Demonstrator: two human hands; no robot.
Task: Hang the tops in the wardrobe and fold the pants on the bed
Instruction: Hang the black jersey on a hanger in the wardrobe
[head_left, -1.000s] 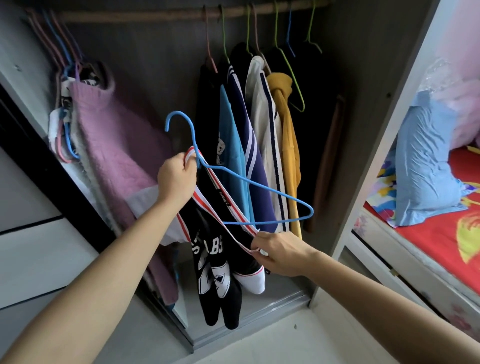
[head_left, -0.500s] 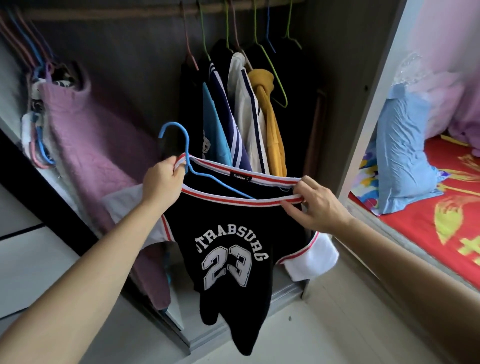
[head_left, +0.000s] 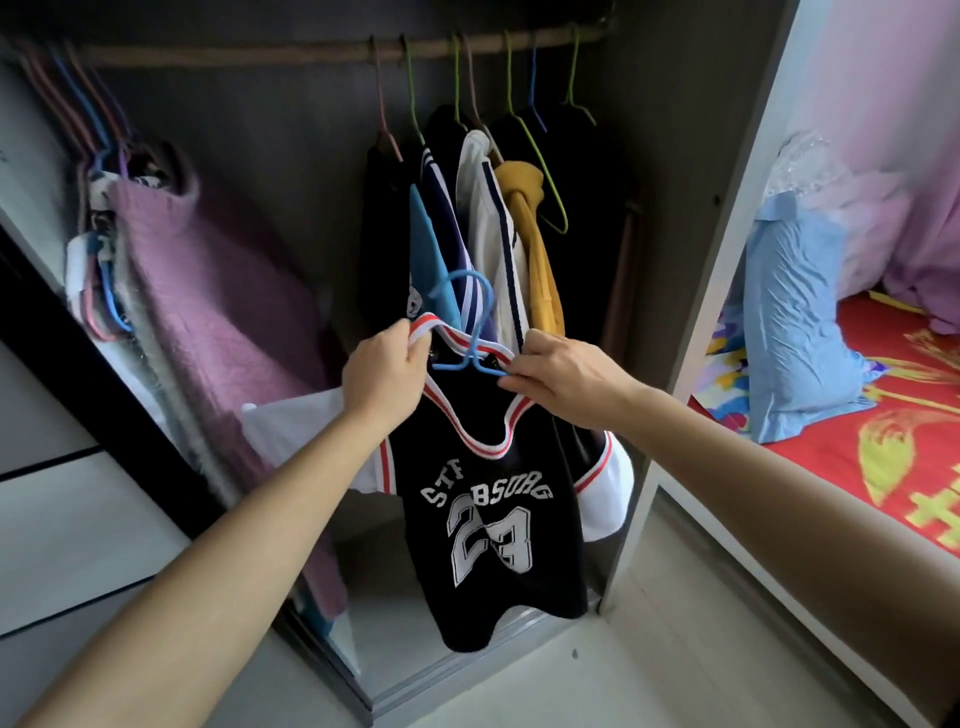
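A black top (head_left: 498, 519) with white sleeves, a red-and-white collar and the number 23 hangs in front of the open wardrobe. A blue hanger (head_left: 470, 322) sits inside its neck, with the hook sticking up above the collar. My left hand (head_left: 387, 371) grips the collar at the left. My right hand (head_left: 563, 371) pinches the collar and the hanger's wire at the right. The wooden rail (head_left: 260, 52) runs across the top of the wardrobe.
Several tops (head_left: 498, 228) hang on coloured hangers at the rail's right half. A pink sweater (head_left: 208, 291) and more hangers hang at the far left. The bed (head_left: 893, 431) with a red sheet and a blue pillow (head_left: 795, 322) lies to the right of the wardrobe's side panel (head_left: 722, 208).
The hanger went from outside the top into its neck. My right hand moved up from the top's hem to the collar, and both hands drew closer together by the hook.
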